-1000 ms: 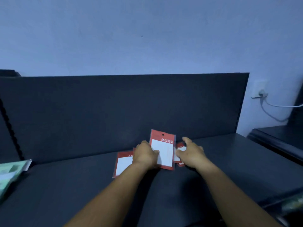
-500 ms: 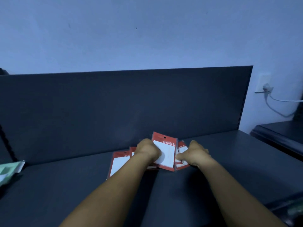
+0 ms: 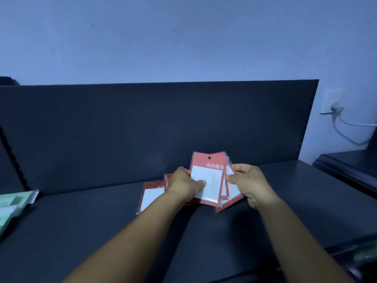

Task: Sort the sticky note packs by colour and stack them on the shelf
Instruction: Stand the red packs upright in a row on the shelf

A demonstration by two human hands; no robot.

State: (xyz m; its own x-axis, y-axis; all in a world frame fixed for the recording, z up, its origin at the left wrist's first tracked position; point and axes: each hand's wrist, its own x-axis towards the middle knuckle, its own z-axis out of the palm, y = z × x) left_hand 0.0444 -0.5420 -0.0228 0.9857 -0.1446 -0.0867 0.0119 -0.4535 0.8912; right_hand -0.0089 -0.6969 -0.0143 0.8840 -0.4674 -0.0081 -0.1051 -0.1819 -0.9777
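1. Far left, green packs [image 3: 14, 203] lie at the shelf [image 3: 91, 227] edge, well apart from the rest.
2. Next, a red pack [image 3: 151, 196] lies flat on the shelf.
3. Left hand [image 3: 184, 185]: grip closed on the front red pack [image 3: 210, 180], thumb on its white face.
4. Right hand [image 3: 247, 181]: grip pinching more red packs [image 3: 231, 190] fanned just behind.
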